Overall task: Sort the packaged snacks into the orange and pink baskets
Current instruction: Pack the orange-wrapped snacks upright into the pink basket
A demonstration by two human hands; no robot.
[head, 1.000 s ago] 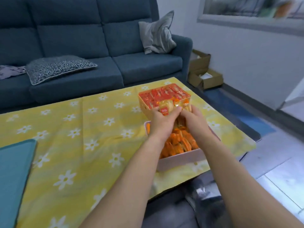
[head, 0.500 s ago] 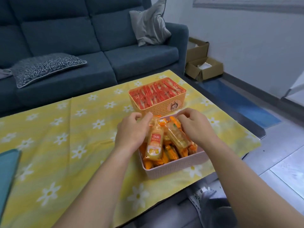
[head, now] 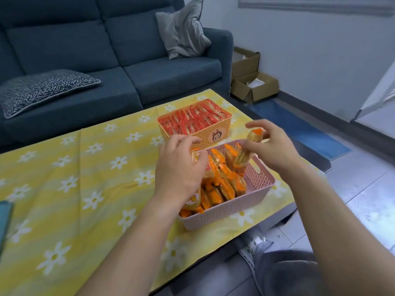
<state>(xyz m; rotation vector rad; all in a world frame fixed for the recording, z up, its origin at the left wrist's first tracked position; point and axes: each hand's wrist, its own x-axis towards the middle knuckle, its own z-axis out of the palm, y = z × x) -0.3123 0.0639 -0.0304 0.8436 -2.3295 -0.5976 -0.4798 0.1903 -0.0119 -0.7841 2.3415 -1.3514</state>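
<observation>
Yellow cloth with white daisies covers the table [head: 64,189]. Behind it I see a blue sofa [head: 85,50] with 2 cushions [head: 183,35]; at the wall stand cardboard boxes [head: 254,86], with a blue mat [head: 299,129] on the tiled floor [head: 363,189].

Near the table's right end sit 2 baskets, close together. The orange basket [head: 222,133], the farther one, is packed with red packs [head: 192,120] and bears a cartoon animal-face sticker. The pink basket [head: 224,212], nearer me, holds orange packs [head: 222,184].

My left hand [head: 179,167] grips the left pack [head: 193,200] over the pink basket's left side, long axis running away from me. Its label shows a yellow cartoon patch; I cannot read any writing.

My right hand [head: 275,150] pinches the right pack [head: 245,154] above the pink basket's far right corner. It stands nearly upright, orange top end tilted right, lower end down among the packs.
</observation>
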